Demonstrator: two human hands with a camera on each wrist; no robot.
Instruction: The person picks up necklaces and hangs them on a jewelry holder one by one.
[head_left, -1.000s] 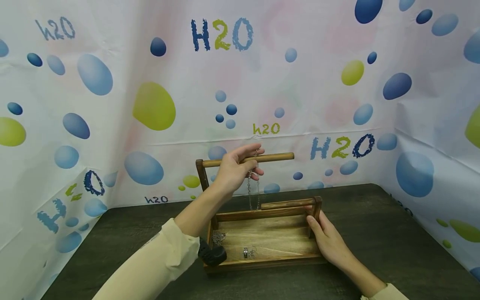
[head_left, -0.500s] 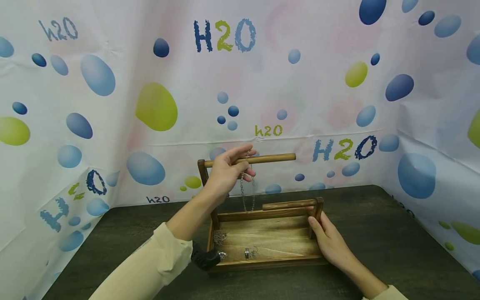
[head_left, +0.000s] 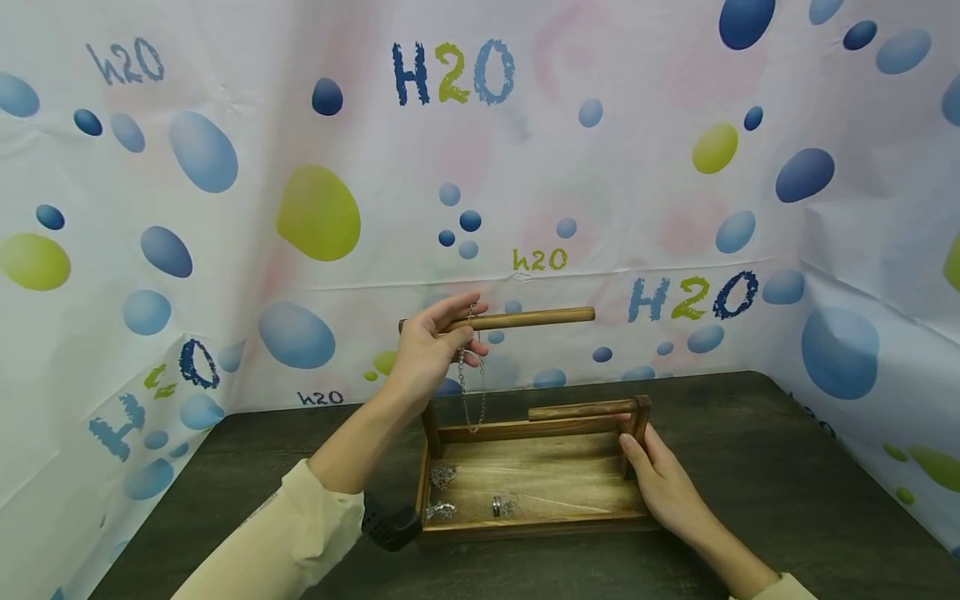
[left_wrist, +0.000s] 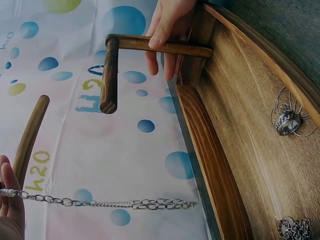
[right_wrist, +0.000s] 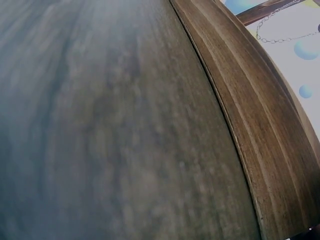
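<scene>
A wooden jewelry stand (head_left: 536,528) with a shallow tray base stands on the table, carrying a high bar (head_left: 540,317) and a lower bar (head_left: 577,409). My left hand (head_left: 435,342) is at the left part of the high bar and pinches a silver chain (left_wrist: 155,204). The chain passes at the bar and hangs below it in a long loop. Exactly how it lies on the bar is partly hidden by the fingers. My right hand (head_left: 660,479) grips the lower bar's upright (left_wrist: 135,42), thumb in front and fingers behind.
In the tray lie a clump of chain (head_left: 442,476), another silver piece (head_left: 441,510), a ring (head_left: 497,505) and thin wire loops (head_left: 511,504). The dark table (head_left: 720,433) extends around the stand. A patterned sheet (head_left: 600,183) hangs behind.
My left hand has slid left along the high bar with the chain, toward the left upright. The silver piece in the tray's front left corner has come into view. My right hand keeps its grip.
</scene>
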